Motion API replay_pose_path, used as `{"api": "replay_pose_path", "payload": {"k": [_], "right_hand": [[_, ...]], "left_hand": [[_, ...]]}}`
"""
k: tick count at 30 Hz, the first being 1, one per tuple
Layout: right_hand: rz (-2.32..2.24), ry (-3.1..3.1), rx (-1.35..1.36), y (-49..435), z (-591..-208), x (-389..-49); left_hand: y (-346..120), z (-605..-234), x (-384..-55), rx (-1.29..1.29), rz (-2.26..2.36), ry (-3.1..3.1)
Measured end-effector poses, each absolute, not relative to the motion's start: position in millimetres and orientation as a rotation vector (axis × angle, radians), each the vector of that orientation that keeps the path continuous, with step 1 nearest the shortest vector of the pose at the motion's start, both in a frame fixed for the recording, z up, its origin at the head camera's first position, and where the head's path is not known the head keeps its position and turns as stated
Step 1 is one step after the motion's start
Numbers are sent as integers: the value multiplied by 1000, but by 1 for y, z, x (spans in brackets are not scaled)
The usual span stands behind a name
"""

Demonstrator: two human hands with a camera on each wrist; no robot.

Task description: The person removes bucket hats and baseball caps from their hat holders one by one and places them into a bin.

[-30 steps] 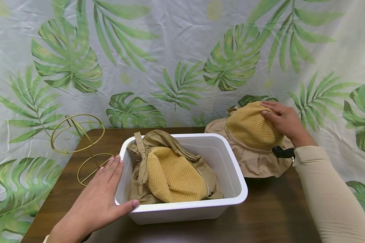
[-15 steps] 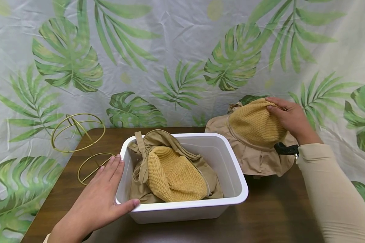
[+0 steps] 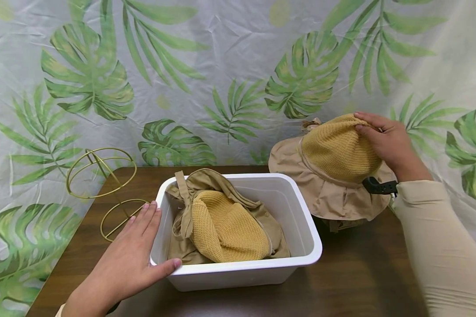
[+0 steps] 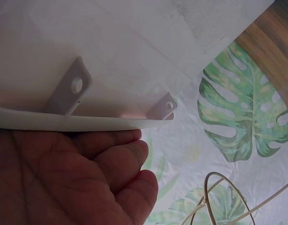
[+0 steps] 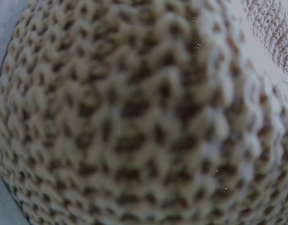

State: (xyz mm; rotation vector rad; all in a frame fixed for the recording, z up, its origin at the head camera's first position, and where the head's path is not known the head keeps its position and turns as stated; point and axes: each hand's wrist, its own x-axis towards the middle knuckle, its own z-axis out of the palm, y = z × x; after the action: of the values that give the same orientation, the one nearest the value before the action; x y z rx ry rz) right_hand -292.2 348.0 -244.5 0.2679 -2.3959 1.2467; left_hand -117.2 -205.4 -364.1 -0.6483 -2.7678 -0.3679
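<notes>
My right hand pinches the top of a yellow knit hat that has a wide tan cloth brim, behind and right of a white plastic tub. Knit stitches fill the right wrist view, so the fingers do not show there. My left hand rests on the tub's left rim with straight fingers and the thumb along the front corner. From below, the left wrist view has that hand against the rim's underside. In the tub lies a second yellow knit hat with a tan brim and straps.
A gold wire stand with round hoops is at the left, just behind my left hand. Everything stands on a dark wooden table. A leaf-patterned cloth hangs right behind it.
My right hand has risen and moved slightly right, pulling the hat's crown up, and its brim has lifted too. The left hand, tub and stand have stayed where they were.
</notes>
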Motion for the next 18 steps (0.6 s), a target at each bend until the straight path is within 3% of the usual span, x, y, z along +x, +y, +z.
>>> {"api": "replay_pose_path", "payload": {"k": [18], "right_hand": [[1207,-2302,353,345,-205,-286]], "left_hand": [[-205,-363,-116,-653,-366,-2762]]}}
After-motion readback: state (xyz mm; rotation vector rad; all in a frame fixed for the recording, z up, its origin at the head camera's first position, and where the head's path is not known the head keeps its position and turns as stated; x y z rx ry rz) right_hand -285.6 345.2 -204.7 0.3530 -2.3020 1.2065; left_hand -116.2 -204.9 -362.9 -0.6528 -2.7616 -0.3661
